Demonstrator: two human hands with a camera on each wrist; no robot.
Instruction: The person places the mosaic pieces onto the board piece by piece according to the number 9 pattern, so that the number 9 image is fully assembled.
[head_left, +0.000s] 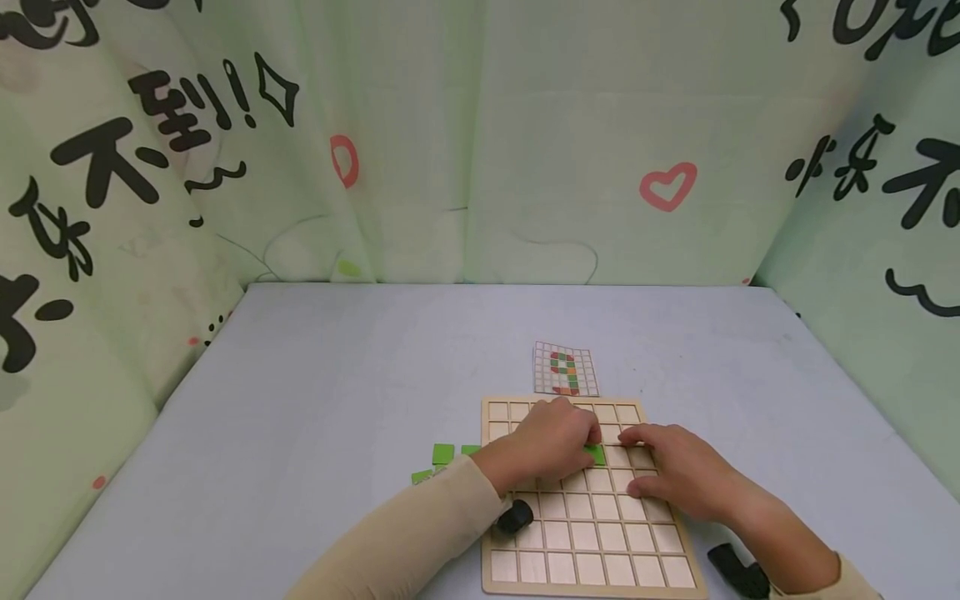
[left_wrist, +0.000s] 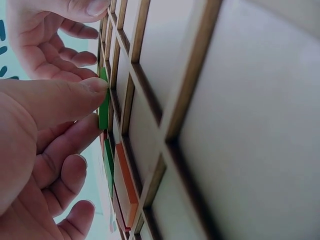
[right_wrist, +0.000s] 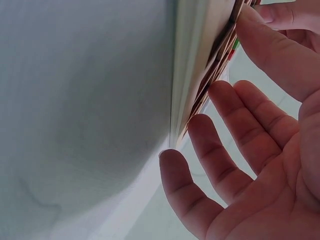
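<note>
Head view: green tile [head_left: 596, 454] lay over the far half of the grid board [head_left: 592, 592], just right of the left hand's fingertips and between the two hands. Left hand [head_left: 543, 437] was the nearer, in contact; right hand [head_left: 686, 467] was close on the other side but apart from the tile, thumb and forefinger over the board's right-hand cells.

Left wrist view: grip narrow, tile pinched between thumb and a finger. It showed edge-on, roughly in line with the grid; whether it sat fully in a cell, could not tell. An orange tile [left_wrist: 126, 185] lay near it, against the grid.

No long axis to reckon with, by my judgement: loose green tiles [head_left: 443, 454] left of the board looked square, so what counted was the held one's sides against the grid bars.

Right wrist view: right hand's fingers spread, loosely bent, nothing held. Patterned card [head_left: 566, 369] lay just beyond the board's far edge
</note>
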